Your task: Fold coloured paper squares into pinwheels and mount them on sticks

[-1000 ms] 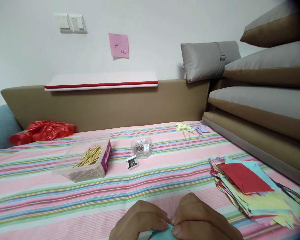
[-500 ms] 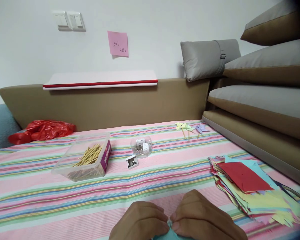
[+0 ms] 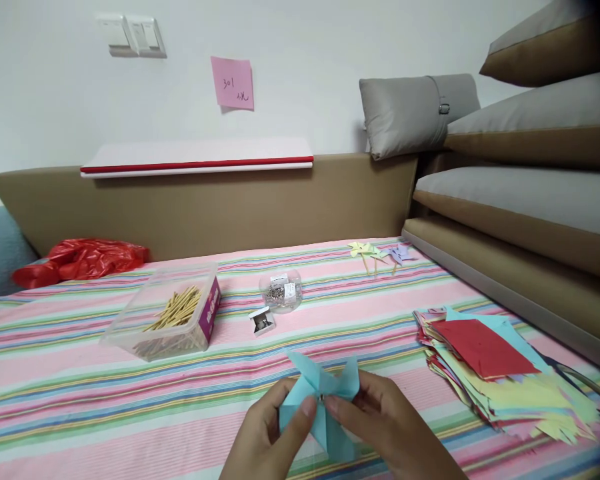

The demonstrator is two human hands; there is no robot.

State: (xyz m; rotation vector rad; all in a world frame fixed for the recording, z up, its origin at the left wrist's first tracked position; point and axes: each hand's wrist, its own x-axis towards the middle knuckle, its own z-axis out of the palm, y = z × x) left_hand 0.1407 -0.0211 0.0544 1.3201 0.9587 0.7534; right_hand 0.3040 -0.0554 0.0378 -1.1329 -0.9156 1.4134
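Note:
A light blue paper pinwheel (image 3: 321, 387) is held up between both hands, its blades folded in toward a small metal pin (image 3: 321, 398) at the centre. My left hand (image 3: 275, 427) grips it from the left, thumb on the front beside the pin. From the right, my right hand (image 3: 380, 417) pinches it, the thumb tip almost touching the pin. Most of the other fingers are behind the paper, out of sight. Beyond the hands are a small open white box (image 3: 262, 322) and a round clear container (image 3: 281, 291) of small metal pieces.
A clear plastic box (image 3: 165, 320) of thin wooden sticks stands at left. On the right lies a stack of coloured paper (image 3: 490, 373), with scissors (image 3: 575, 377) beside it. Finished pinwheels (image 3: 375, 253) lie at the back, and a red plastic bag (image 3: 85, 260) at far left.
Both hands have risen and turned, thumbs now toward me. The blue pinwheel, mostly hidden under the hands before, now shows its front and centre pin.

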